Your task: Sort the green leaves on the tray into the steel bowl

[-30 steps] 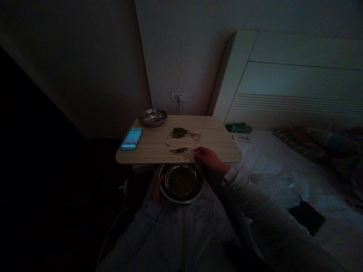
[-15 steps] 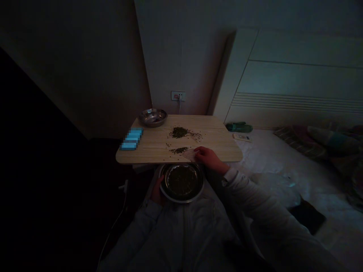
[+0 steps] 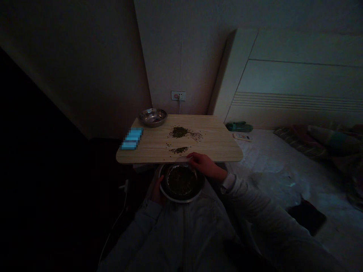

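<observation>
On my lap rests a round metal basin [image 3: 181,200] with a mass of dark green beans or seeds [image 3: 181,181] in it. My left hand [image 3: 158,192] grips its left rim. At the front edge of the wooden table [image 3: 219,145], my right hand [image 3: 206,166] pinches a thin, pale, see-through card or sheet [image 3: 181,160], which hangs partly over the basin's far rim. Just beyond the card lies a small heap of beans [image 3: 181,150]. Farther back is a larger green pile [image 3: 179,132], with scattered darker ones [image 3: 196,135] to its right.
A shiny metal bowl [image 3: 153,123] stands at the table's back left, near a blurred bright blue screen [image 3: 132,139]. The wall has a socket [image 3: 178,96]. To the right, a green bottle [image 3: 240,127], a remote-like device [image 3: 242,137] and a black item [image 3: 307,217] lie on the bed.
My right hand has moved left and toward me with the card, from the tabletop to the table edge over the basin. Some loose beans near the edge are gone. My left hand stays put.
</observation>
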The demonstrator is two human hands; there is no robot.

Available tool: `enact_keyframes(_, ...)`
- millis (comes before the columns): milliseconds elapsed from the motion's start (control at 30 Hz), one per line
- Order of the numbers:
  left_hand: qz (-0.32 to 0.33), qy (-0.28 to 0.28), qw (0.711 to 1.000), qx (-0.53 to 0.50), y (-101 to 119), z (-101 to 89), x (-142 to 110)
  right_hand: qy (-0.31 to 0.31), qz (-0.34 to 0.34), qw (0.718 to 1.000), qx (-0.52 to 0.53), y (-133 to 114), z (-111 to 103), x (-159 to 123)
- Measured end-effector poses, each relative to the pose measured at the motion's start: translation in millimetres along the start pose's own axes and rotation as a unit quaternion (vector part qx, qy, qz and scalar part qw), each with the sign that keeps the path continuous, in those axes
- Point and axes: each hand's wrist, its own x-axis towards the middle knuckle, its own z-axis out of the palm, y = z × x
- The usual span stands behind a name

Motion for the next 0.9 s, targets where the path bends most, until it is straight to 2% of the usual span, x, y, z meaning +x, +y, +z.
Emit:
enact_keyframes(67,0.001,-0.005,1.0,-0.001,0.0,-2.3,0.6,0.005,0.004,1.0,0.019,1.5,-2.0,1.1)
enact_keyframes(200,0.021,0.015,1.0,-0.004,0.5,-3.7,0.2,0.067,0.041,0.997,0.009,11.2,-14.8,9.7)
enact_keyframes(333,0.021,0.038,0.999,-0.006,2.3,-2.3,-2.4,0.056,0.061,0.996,-0.017,14.4,-20.1,16.6)
enact_keyframes(500,0.03,0.035,0.999,0.001,3.8,-4.5,-5.6,0.034,0.057,0.997,-0.037,5.9,-11.6,21.4)
enact_keyframes(667,0.043,0.063,0.997,-0.018,4.3,-3.5,-8.2,0.047,0.041,0.997,-0.054,-2.4,-2.5,27.0)
enact_keyframes(900,0.052,0.064,0.996,-0.046,8.5,-5.6,-12.3,0.043,0.051,0.997,-0.049,-9.3,2.9,28.2)
